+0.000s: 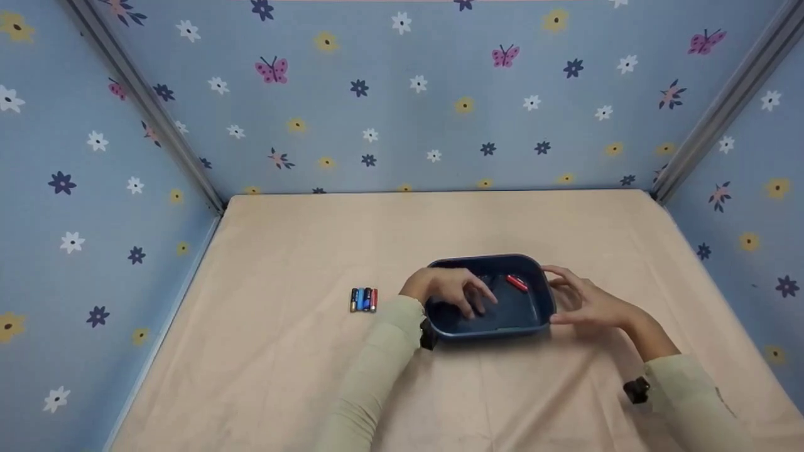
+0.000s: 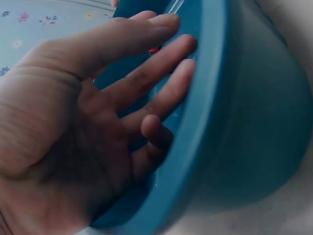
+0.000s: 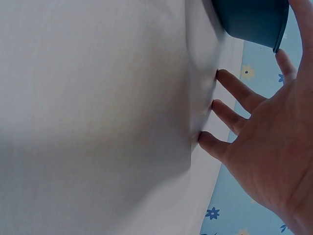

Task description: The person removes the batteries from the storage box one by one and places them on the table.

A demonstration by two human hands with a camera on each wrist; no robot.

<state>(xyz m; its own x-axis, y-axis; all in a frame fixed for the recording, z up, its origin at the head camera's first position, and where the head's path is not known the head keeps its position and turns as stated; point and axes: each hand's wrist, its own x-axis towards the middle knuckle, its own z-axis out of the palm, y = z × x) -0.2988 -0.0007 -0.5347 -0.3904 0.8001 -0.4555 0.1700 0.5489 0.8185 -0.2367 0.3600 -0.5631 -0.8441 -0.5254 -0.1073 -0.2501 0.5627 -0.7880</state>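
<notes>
A dark blue plastic basin [image 1: 490, 334] stands on the cloth, with a red battery [image 1: 517, 283] lying inside near its far right corner. My left hand [image 1: 453, 289] reaches over the basin's left rim, its loosely bent fingers inside and apart from the battery. Nothing shows between those fingers in the left wrist view, where the palm [image 2: 98, 132] is seen. At the basin's right end, my right hand [image 1: 590, 302] has its fingers spread, with fingertips right at the rim. To the left of the basin, several batteries [image 1: 363, 300] sit side by side in a row.
A pale peach cloth [image 1: 282, 364] with some creases covers the table. Blue flowered panels [image 1: 402, 88] rise behind and at both sides, with grey metal posts [image 1: 151, 103] at the corners. A dark wrist camera [image 1: 637, 390] sits by the right sleeve.
</notes>
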